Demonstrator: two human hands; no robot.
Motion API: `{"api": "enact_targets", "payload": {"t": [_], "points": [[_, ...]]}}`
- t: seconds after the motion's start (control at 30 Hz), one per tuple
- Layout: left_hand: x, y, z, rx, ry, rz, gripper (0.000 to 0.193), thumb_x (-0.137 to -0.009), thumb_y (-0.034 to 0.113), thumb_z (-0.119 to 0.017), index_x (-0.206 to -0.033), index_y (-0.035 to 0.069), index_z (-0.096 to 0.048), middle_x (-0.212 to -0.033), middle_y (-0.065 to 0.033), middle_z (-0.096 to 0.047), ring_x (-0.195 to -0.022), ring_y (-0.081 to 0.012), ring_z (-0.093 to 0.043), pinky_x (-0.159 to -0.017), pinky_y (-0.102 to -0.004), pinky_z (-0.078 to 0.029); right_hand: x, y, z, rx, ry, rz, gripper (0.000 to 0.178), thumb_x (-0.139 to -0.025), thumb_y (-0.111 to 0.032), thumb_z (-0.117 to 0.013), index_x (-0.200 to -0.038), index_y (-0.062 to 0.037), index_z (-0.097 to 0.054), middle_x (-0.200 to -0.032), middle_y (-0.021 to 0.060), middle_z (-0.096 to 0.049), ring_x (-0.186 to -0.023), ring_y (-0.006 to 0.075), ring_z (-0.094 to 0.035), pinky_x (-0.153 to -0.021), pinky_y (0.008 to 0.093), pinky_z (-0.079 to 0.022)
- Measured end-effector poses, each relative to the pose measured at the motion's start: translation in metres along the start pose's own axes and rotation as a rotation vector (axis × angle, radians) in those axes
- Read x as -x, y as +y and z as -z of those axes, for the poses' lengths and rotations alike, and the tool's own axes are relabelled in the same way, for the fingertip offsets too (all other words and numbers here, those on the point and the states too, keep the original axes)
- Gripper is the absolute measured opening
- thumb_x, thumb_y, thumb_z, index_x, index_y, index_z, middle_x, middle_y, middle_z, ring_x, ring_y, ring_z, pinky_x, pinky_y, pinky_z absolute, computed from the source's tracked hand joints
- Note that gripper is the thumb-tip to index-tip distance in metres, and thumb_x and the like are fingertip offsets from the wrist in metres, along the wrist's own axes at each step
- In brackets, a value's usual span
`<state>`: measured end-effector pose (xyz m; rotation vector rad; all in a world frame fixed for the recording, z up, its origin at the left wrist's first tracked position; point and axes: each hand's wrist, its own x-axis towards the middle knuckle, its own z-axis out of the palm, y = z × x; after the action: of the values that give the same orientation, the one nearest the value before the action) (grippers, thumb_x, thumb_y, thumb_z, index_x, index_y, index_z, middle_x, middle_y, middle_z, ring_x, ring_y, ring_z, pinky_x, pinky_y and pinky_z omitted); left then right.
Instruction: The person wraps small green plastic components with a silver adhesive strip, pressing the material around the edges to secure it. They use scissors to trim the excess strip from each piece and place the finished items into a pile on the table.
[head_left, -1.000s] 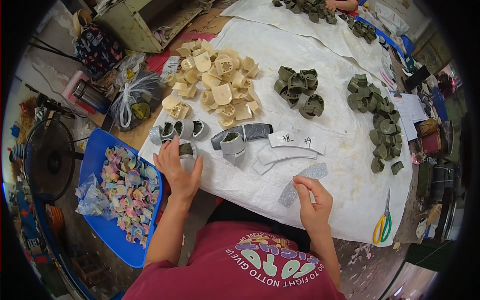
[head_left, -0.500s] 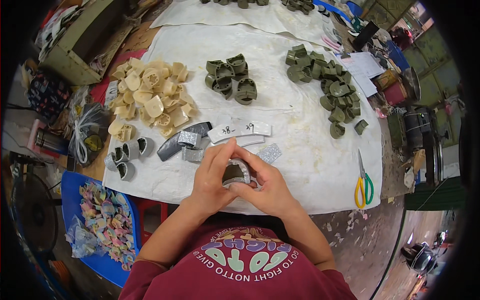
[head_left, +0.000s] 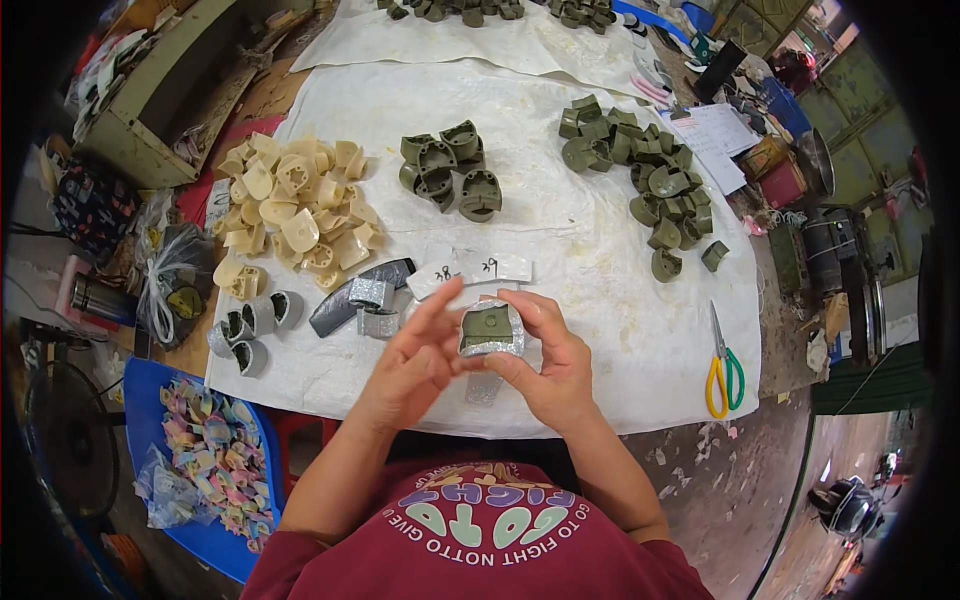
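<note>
Both of my hands meet over the near edge of a white cloth (head_left: pixel 600 260). My right hand (head_left: pixel 552 362) grips a small olive-green curved piece wrapped in silver foil tape (head_left: pixel 491 330). My left hand (head_left: pixel 412 362) touches the piece's left side, fingers spread and pointing up. A loose strip of silver tape (head_left: pixel 483 387) lies under my hands. Just beyond them lie white paper slips (head_left: pixel 470 270) and other silver-wrapped pieces (head_left: pixel 365 297).
A cream pile of moulded parts (head_left: pixel 295 210) sits far left, olive-green parts in a middle pile (head_left: pixel 450 175) and a right pile (head_left: pixel 650 185). Yellow-handled scissors (head_left: pixel 722 365) lie right. A blue tray with pastel bits (head_left: pixel 215 455) stands at my lower left.
A second ago my hands were apart, the left reaching toward the wrapped pieces. They have come together on the foil-wrapped piece and lifted it slightly, the left fingers now spread.
</note>
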<state>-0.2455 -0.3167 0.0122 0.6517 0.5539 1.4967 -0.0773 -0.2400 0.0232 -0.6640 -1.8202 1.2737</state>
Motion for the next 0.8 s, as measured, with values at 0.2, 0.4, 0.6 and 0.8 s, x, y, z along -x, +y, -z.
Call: {"api": "enact_targets", "payload": {"t": [0.2,0.4,0.6,0.8], "points": [[-0.004,-0.012,-0.018,0.231,-0.002,0.122,0.076,-0.091,0.040,-0.061,-0.150,0.017,-0.022,-0.142,-0.0112,-0.040,-0.125,-0.0283,-0.048,-0.099,-0.0448,-0.044,0.004,-0.017,-0.009,0.018,0.065,-0.071,0.057,-0.073,-0.014,-0.079,-0.125,-0.0048,-0.058,-0.125,0.0142,-0.053,-0.112,0.0265,-0.055,-0.090,0.0332,-0.047],[-0.005,-0.009,-0.021,0.297,-0.097,0.093,0.071,-0.097,0.045,-0.047,-0.152,0.013,-0.016,-0.137,-0.0083,-0.044,-0.123,-0.0232,-0.048,-0.101,-0.0385,-0.043,0.007,-0.005,-0.008,0.161,0.047,0.154,0.057,-0.071,-0.014,-0.080,-0.124,-0.0047,-0.060,-0.124,0.0134,-0.053,-0.111,0.0257,-0.053,-0.086,0.0326,-0.049],[-0.014,0.005,-0.040,0.225,0.127,0.205,0.061,-0.101,0.039,-0.042,-0.151,0.010,-0.023,-0.125,-0.0055,-0.052,-0.110,-0.0174,-0.055,-0.091,-0.0352,-0.049,0.003,-0.012,-0.003,0.329,-0.014,0.261,0.058,-0.069,-0.016,-0.081,-0.122,-0.0040,-0.061,-0.118,0.0115,-0.058,-0.113,0.0276,-0.050,-0.095,0.0369,-0.041],[-0.010,-0.003,-0.047,0.071,0.268,0.080,0.053,-0.100,0.036,-0.044,-0.140,0.003,-0.040,-0.107,-0.0057,-0.061,-0.094,-0.0146,-0.060,-0.083,-0.0324,-0.051,0.007,-0.008,-0.012,0.234,0.050,0.180,0.060,-0.068,-0.017,-0.081,-0.122,-0.0033,-0.060,-0.112,0.0104,-0.061,-0.111,0.0279,-0.049,-0.095,0.0381,-0.039]]}}
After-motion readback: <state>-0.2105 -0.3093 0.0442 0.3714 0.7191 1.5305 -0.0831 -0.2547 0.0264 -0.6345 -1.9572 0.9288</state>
